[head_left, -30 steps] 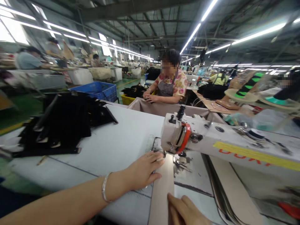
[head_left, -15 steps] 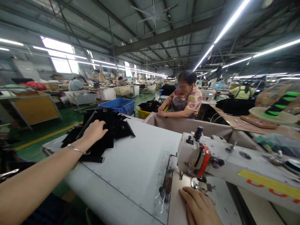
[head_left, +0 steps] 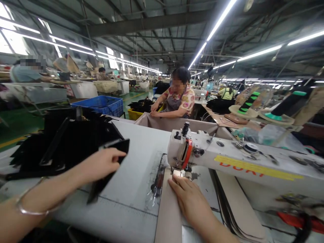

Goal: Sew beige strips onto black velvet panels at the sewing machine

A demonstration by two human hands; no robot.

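at the lower centre of the frame a flat tan strip [head_left: 169, 206] lies on the desk [head_left: 138, 148], its far end under the needle of the pale sewing machine [head_left: 202, 153]; by the look of it, it is laid in place and its seam mostly unsewn. the right hand [head_left: 188, 199] presses it flat, fingers spread. left of centre, the left hand [head_left: 100, 164] grips a stiff matte black piece [head_left: 111, 165] (thin, flat-edged), lifted off the black stack [head_left: 63, 141] at middle left. a blue crate [head_left: 101, 104] and a seated person [head_left: 177, 98] lie beyond.
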